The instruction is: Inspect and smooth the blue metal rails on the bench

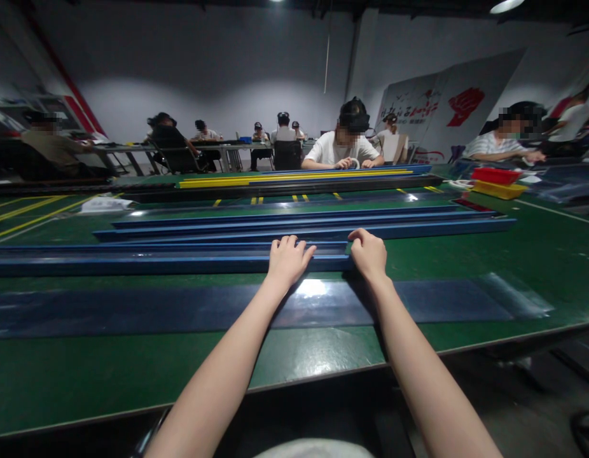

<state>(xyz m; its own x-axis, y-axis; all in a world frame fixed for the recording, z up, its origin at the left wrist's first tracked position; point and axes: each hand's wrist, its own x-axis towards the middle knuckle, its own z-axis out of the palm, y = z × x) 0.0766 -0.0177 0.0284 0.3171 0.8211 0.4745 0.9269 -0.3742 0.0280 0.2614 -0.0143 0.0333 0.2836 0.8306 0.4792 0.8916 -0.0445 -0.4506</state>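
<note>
A long blue rail lies across the green table in front of me, its right end near the middle. My left hand rests on top of that rail near its end, fingers curled over the far edge. My right hand is closed around the rail's right end. A flat dark blue strip lies on the table just below both hands.
More long blue rails lie parallel farther back, then yellow and dark ones. Red and yellow trays stand at the far right. Several people sit at the far side and at other tables. The table's front edge runs below my forearms.
</note>
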